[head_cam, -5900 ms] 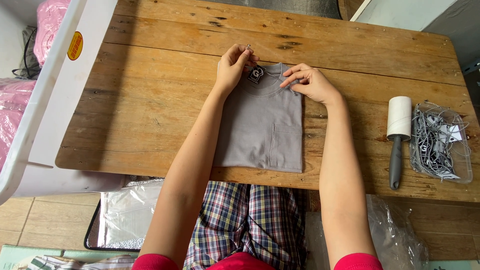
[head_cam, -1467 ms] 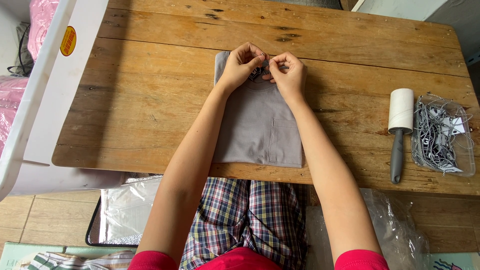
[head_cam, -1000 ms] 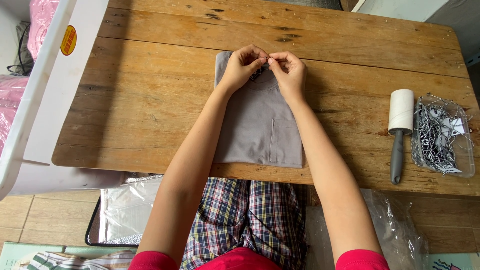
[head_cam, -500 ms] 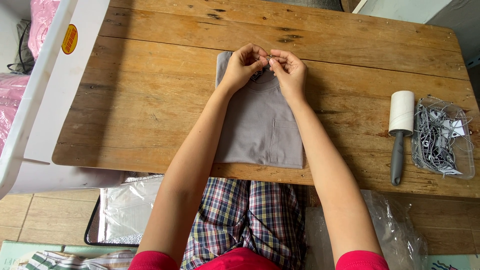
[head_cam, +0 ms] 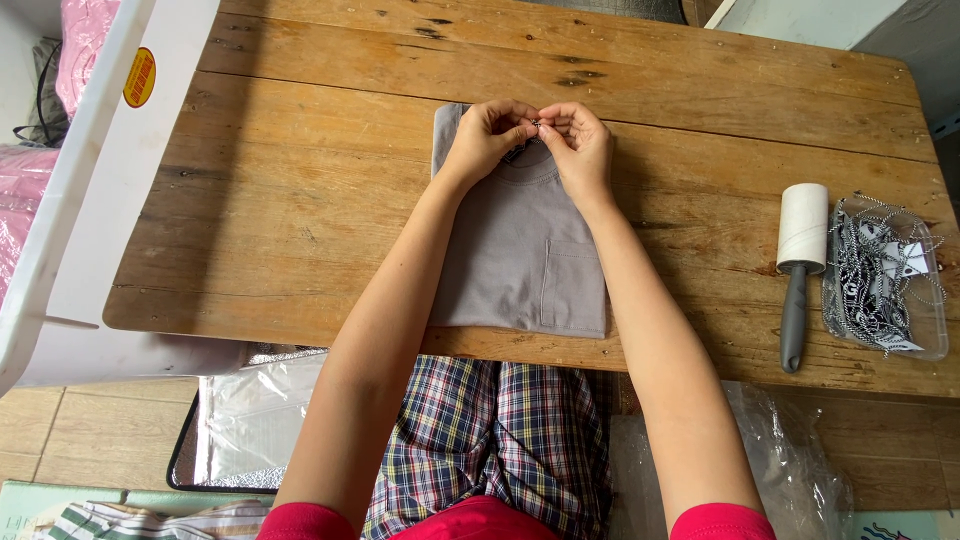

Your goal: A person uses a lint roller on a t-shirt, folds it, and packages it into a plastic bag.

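I pinch a small chain (head_cam: 537,123) in both hands' (head_cam: 487,135) (head_cam: 580,145) grip above the folded shirt (head_cam: 520,250); clear tray (head_cam: 935,345) holds tags (head_cam: 875,280).

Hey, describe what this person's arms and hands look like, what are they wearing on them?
Both arms are bare from the upper arm down, with short red sleeves just showing at the bottom edge. The left hand and right hand wear no gloves; no rings, watch or bracelets are visible.

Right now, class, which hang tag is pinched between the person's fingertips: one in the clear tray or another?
The dark hang tag at the folded grey shirt's collar; both hands pinch its chain. The other tags lie untouched in the clear tray.
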